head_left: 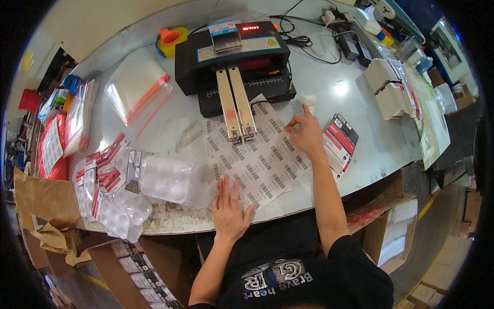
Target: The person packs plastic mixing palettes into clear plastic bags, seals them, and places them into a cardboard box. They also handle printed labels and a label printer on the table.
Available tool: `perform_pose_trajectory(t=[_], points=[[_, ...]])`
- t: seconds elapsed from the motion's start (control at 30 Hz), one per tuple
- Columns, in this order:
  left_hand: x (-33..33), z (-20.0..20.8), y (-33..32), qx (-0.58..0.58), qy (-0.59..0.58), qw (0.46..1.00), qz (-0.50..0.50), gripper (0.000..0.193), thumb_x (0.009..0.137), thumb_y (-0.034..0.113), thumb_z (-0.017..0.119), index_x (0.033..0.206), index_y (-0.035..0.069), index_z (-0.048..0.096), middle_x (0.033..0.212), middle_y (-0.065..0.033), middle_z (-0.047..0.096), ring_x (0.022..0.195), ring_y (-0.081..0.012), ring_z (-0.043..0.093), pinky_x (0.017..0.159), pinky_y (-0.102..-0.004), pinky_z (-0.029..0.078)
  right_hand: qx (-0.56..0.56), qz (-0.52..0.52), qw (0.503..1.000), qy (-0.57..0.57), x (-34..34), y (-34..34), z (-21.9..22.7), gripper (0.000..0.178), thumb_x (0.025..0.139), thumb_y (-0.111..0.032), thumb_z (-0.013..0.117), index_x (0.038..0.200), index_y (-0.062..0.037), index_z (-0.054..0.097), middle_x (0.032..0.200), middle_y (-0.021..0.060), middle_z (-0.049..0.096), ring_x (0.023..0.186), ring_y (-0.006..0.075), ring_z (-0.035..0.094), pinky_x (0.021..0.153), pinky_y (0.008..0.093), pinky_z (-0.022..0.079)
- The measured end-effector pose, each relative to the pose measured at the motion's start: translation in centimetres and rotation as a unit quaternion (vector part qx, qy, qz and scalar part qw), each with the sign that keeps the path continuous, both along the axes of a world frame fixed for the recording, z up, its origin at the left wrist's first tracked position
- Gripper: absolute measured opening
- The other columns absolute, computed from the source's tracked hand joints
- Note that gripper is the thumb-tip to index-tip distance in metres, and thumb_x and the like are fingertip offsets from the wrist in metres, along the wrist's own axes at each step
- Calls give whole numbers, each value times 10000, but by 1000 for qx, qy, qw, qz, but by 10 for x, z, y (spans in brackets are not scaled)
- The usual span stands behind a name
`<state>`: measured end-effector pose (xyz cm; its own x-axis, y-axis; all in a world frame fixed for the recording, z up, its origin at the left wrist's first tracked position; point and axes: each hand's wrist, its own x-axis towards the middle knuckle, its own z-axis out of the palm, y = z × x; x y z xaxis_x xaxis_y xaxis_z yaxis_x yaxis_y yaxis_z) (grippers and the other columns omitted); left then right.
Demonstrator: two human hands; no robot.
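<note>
Sheets of white barcode labels [267, 170] lie on the bench in front of me, partly beneath two brass-coloured bars [234, 105] of a black tabletop machine [231, 62]. With fingers spread, my left hand [230, 211] rests on the near left edge of the sheets. My right hand [307, 135] is over their right edge, its index finger stretched out toward a small whitish piece [309, 99]; the other fingers are partly bent, and nothing shows in them. Beside the right hand lies a small stack of red, black and white printed cards [340, 141].
At left are clear plastic blister shells [167, 177], more red-and-white cards [110, 159] and clear bags [134, 85]. A tape dispenser [171, 41] stands behind. Stacked cards [389, 90] and black cables [303, 41] are at right. Cardboard boxes [139, 273] sit below the bench edge.
</note>
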<state>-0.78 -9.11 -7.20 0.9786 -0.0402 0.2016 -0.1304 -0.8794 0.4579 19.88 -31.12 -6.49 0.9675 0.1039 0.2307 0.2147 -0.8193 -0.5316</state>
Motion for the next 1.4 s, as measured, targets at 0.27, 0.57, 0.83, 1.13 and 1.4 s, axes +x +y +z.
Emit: perform_pose_trajectory(t=[0.27,0.57,0.83,1.13,1.4], points=[[-3,1,0,20,53,998,39,711,860,391,566,1402,-9,342,1505,-172,276,1399,-325,242,1064,-429,213,99,-23,993,64,-30,23,0,227,742,-158,746,857,10,645,914,117,625,778,255,586,723,365,477],[-19,9,10,-22,90,996,-5,704,858,353,581,1404,-20,337,1496,-176,296,1405,-317,238,1087,-423,205,70,-61,994,64,-102,-15,47,170,816,-131,663,904,5,614,743,137,611,672,251,598,625,349,472],[37,0,-21,26,44,999,16,757,871,409,574,1412,-44,301,1487,-203,297,1383,-343,270,1074,-442,246,204,-188,960,-32,-139,-91,85,123,937,-95,556,952,27,561,777,35,643,687,44,526,615,215,433],[140,-21,-16,68,76,993,55,750,911,446,510,1420,-55,281,1495,-210,269,1400,-352,220,1093,-470,218,281,-183,942,-28,-155,-109,85,107,932,-75,577,950,28,555,768,6,632,664,21,516,594,177,400],[47,9,-9,-36,92,995,2,662,907,286,566,1442,14,285,1495,-203,277,1380,-352,280,1094,-436,237,434,-117,886,114,-165,-88,89,80,926,-56,564,932,23,573,784,43,658,652,40,554,586,190,430]])
